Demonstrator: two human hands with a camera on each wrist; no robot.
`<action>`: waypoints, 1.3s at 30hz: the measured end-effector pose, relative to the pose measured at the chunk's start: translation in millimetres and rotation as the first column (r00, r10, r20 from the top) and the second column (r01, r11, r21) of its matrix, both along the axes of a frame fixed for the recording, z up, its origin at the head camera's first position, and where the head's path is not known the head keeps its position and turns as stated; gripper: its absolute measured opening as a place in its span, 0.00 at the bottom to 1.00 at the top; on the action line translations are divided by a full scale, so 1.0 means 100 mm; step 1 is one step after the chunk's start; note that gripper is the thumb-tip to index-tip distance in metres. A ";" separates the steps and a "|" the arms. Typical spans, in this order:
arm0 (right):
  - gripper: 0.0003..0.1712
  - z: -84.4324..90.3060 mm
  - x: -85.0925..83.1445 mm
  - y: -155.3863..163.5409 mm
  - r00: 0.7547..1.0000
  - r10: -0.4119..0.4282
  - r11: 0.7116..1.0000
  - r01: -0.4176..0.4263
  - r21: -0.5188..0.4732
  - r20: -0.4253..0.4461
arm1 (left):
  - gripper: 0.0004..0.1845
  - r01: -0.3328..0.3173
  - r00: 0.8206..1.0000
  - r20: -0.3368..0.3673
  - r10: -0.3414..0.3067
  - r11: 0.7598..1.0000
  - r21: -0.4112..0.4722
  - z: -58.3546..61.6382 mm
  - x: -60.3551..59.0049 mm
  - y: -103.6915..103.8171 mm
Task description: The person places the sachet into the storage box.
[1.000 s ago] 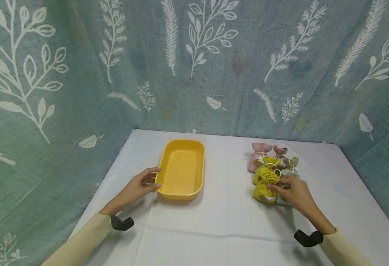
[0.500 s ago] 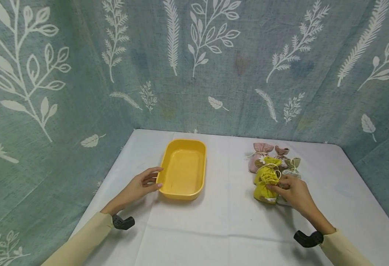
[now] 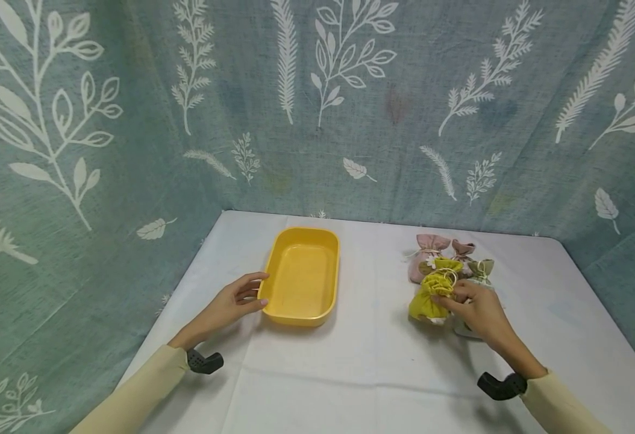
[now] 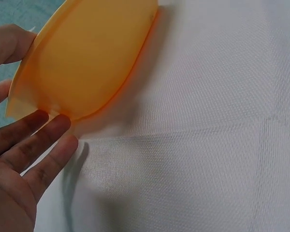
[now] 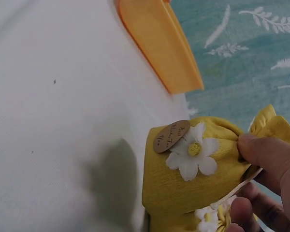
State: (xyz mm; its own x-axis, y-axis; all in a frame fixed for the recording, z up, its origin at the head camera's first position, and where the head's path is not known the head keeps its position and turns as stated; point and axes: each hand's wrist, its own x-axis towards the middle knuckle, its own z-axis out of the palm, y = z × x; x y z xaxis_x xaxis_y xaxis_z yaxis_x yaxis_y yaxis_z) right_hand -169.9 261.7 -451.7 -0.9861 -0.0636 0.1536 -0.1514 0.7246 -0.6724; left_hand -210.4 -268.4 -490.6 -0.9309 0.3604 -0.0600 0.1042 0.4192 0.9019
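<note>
An empty yellow tray (image 3: 302, 276) lies on the white tablecloth; it also shows in the left wrist view as the tray (image 4: 82, 58) and in the right wrist view as the tray (image 5: 159, 43). My left hand (image 3: 234, 299) rests against its near left corner, fingers (image 4: 36, 145) straight. My right hand (image 3: 472, 304) pinches the neck of a yellow drawstring pouch (image 3: 428, 300), lifted and tilted left. The pouch (image 5: 193, 169) bears a white daisy and an oval tag. Behind it stand another yellow pouch (image 3: 444, 266), two pink pouches (image 3: 425, 258) and an olive-topped one (image 3: 481, 269).
The white tablecloth (image 3: 372, 361) covers the table. A teal curtain with white leaf prints (image 3: 317, 108) closes off the back and both sides. Black wrist mounts (image 3: 205, 361) sit on both forearms.
My right hand has closed on the front yellow pouch and raised it slightly, tipping it to the left. The left hand stays at the tray's corner.
</note>
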 end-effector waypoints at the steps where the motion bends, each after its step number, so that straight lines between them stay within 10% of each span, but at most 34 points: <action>1: 0.32 0.01 -0.01 -0.01 1.000 -0.001 1.000 0.001 -0.002 0.001 | 0.36 -0.001 1.000 -0.002 0.001 1.000 0.000 0.00 0.00 0.00; 39: 0.09 0.23 -0.44 -0.70 0.985 0.166 0.974 -0.171 -0.149 -0.045 | 0.36 0.000 1.000 0.005 0.000 1.000 0.017 -0.05 0.01 -0.03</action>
